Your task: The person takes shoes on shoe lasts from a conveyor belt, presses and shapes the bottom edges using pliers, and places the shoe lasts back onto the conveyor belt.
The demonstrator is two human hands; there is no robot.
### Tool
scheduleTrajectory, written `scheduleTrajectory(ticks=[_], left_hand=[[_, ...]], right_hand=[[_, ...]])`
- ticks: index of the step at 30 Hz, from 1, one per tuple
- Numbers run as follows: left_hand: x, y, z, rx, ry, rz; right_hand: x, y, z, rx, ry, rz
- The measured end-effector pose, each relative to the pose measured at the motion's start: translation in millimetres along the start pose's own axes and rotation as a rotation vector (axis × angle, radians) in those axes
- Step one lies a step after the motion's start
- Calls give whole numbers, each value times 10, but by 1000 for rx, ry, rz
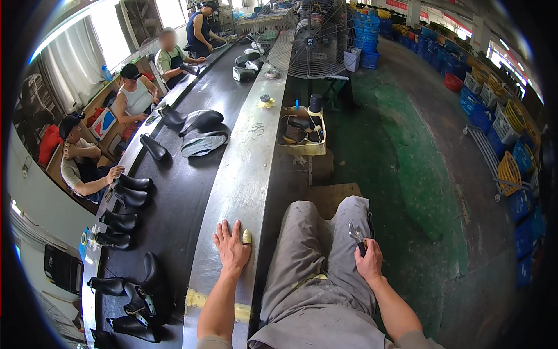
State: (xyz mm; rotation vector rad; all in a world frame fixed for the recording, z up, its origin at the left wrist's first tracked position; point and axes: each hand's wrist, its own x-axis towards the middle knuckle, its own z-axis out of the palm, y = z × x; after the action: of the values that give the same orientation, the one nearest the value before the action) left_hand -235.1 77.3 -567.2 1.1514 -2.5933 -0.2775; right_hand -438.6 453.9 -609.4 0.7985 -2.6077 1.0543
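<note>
My left hand (232, 250) lies flat on the metal ledge (241, 192) beside the belt, fingers spread. Its thumb is wrapped in something yellowish. Over my right thigh, my right hand (369, 263) is closed round the dark handle of a pair of pliers (354, 234); their metal jaws point up and away from me. Left of the ledge, on the black conveyor belt (180, 227), stand several black ankle boots (119, 221), mostly along its far-left side. A nearer cluster includes a black boot (152, 270) among pieces with metal parts. Farther along, larger black boots (203, 131) lie together.
Several co-workers sit along the belt's left side; the nearest person's hand (115, 173) touches a boot. A box of tools (302, 131) is fixed right of the ledge, before a large caged fan (314, 41). Blue crates (366, 35) and a wheeled rack (488, 157) line the right.
</note>
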Motion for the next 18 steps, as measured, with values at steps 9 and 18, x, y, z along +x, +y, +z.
scheduleTrajectory(ticks=[9, 18], left_hand=[[59, 5, 12, -19, -1, -2], [116, 43, 26, -20, 4, 6]], right_hand=[[68, -38, 3, 1, -23, 11], [115, 31, 40, -18, 28, -33]])
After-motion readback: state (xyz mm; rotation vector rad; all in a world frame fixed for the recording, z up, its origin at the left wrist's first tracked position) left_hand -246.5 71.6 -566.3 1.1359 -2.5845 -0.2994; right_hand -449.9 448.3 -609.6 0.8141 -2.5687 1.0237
